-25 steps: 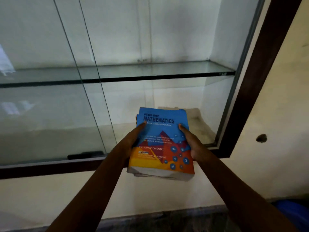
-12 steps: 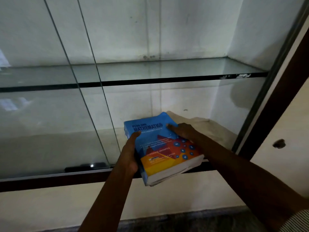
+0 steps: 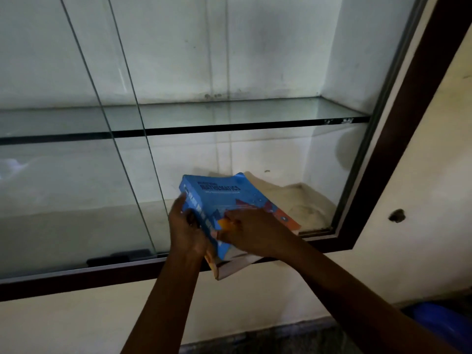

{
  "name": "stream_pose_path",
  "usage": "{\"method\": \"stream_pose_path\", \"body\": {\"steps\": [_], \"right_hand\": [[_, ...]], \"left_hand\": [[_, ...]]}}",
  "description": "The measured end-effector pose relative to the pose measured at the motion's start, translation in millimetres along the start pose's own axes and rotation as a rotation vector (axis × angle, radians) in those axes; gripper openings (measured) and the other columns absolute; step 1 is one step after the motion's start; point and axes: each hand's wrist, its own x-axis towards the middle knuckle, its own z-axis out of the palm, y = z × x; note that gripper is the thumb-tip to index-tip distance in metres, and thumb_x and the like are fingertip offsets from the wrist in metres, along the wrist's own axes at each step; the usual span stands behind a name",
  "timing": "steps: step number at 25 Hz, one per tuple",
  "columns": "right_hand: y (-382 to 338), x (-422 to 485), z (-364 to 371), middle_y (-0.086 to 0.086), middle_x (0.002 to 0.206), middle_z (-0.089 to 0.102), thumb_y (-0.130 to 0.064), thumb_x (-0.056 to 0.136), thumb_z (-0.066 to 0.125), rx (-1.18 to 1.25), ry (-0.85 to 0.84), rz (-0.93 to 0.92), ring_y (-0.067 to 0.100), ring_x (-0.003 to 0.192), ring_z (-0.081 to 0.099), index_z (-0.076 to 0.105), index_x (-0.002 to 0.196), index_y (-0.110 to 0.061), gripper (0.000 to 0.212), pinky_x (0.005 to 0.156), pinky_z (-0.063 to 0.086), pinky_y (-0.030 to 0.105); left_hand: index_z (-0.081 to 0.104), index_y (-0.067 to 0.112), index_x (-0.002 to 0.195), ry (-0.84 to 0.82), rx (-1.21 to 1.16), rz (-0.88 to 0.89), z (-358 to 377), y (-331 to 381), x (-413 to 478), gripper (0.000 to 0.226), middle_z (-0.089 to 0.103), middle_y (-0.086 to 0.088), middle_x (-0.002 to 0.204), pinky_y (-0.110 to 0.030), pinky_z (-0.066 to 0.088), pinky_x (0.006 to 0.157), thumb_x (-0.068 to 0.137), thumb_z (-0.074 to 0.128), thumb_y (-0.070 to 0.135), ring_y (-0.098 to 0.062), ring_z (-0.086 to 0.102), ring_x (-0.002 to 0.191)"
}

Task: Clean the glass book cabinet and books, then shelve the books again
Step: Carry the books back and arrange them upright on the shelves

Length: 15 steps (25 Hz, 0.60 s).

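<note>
Now that the book has turned and gone halfway onto the bottom shelf of the cabinet, putting back has begun. The left hand grips its spine; the right hand lies on the cover (I cannot tell if it grips).

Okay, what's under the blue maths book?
A crumpled cream sheet shows beyond the far edge of the blue maths book. Directly beneath is hidden by the book, the left hand and the right hand.
</note>
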Motion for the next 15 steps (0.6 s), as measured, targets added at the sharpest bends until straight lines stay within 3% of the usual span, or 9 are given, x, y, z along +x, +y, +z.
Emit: {"method": "stream_pose_path", "body": {"steps": [1, 4, 6, 8, 10, 12, 13, 15], "right_hand": [[-4, -5, -3, 0.003, 0.12, 0.058, -0.056, 0.083, 0.057, -0.063, 0.032, -0.018, 0.019, 0.113, 0.054, 0.054, 0.119, -0.015, 0.054, 0.09, 0.043, 0.029], [12, 1, -22, 0.01, 0.133, 0.047, -0.05, 0.077, 0.067, -0.199, 0.009, 0.136, 0.026, 0.119, 0.048, 0.028, 0.141, -0.01, 0.084, 0.091, 0.04, 0.03], [31, 7, -29, 0.012, 0.13, 0.049, -0.042, 0.075, 0.073, -0.26, 0.018, 0.229, 0.029, 0.114, 0.052, 0.029, 0.138, -0.01, 0.083, 0.087, 0.043, 0.032], [44, 10, -26, 0.01, 0.122, 0.055, -0.043, 0.079, 0.067, -0.217, 0.135, 0.303, 0.029, 0.108, 0.056, 0.038, 0.129, -0.012, 0.065, 0.082, 0.044, 0.032], [51, 9, -25, 0.009, 0.116, 0.06, -0.049, 0.082, 0.059, -0.152, 0.239, 0.323, 0.029, 0.104, 0.058, 0.044, 0.124, -0.015, 0.056, 0.082, 0.045, 0.033], [56, -1, -30, 0.008, 0.114, 0.062, -0.053, 0.079, 0.053, -0.078, 0.307, 0.282, 0.028, 0.101, 0.06, 0.046, 0.125, -0.017, 0.059, 0.082, 0.047, 0.03], [59, -9, -35, 0.007, 0.115, 0.063, -0.052, 0.077, 0.05, -0.047, 0.342, 0.256, 0.026, 0.1, 0.061, 0.046, 0.127, -0.018, 0.061, 0.08, 0.046, 0.027], [73, -26, -42, 0.004, 0.117, 0.062, -0.042, 0.084, 0.055, 0.013, 0.436, 0.215, 0.02, 0.1, 0.061, 0.043, 0.132, -0.018, 0.054, 0.077, 0.043, 0.021]], "left_hand": [[0.055, 0.007, 0.108, -0.044, -0.072, -0.008, 5, 3, -6, 0.038, 0.059, -0.013, 0.096, -0.04, 0.048, 0.087, 0.088, 0.054, 0.039, -0.026, 0.059, 0.091], [0.037, 0.017, 0.135, -0.194, -0.141, -0.039, 17, 3, -21, 0.057, 0.054, -0.016, 0.116, -0.051, 0.039, 0.102, 0.087, 0.056, 0.043, -0.032, 0.055, 0.112], [0.039, 0.014, 0.137, -0.249, -0.073, -0.064, 30, -4, -23, 0.058, 0.053, -0.019, 0.125, -0.052, 0.037, 0.105, 0.088, 0.055, 0.04, -0.032, 0.056, 0.113], [0.054, 0.008, 0.118, -0.288, 0.07, -0.058, 42, -8, -22, 0.039, 0.059, -0.019, 0.121, -0.05, 0.039, 0.104, 0.09, 0.055, 0.035, -0.03, 0.058, 0.107], [0.061, 0.01, 0.097, -0.291, 0.237, -0.03, 50, -17, -20, 0.019, 0.067, -0.013, 0.099, -0.042, 0.05, 0.092, 0.092, 0.054, 0.027, -0.024, 0.064, 0.088], [0.063, 0.011, 0.094, -0.255, 0.295, 0.002, 48, -29, -9, 0.016, 0.071, -0.007, 0.074, -0.029, 0.056, 0.068, 0.094, 0.052, 0.022, -0.018, 0.067, 0.068], [0.063, 0.01, 0.099, -0.235, 0.263, -0.007, 45, -35, -5, 0.017, 0.071, -0.006, 0.07, -0.027, 0.056, 0.062, 0.094, 0.052, 0.022, -0.018, 0.067, 0.065], [0.059, 0.009, 0.116, -0.236, 0.226, -0.014, 46, -50, -2, 0.028, 0.071, -0.011, 0.085, -0.025, 0.054, 0.058, 0.093, 0.053, 0.024, -0.017, 0.063, 0.067]]}}
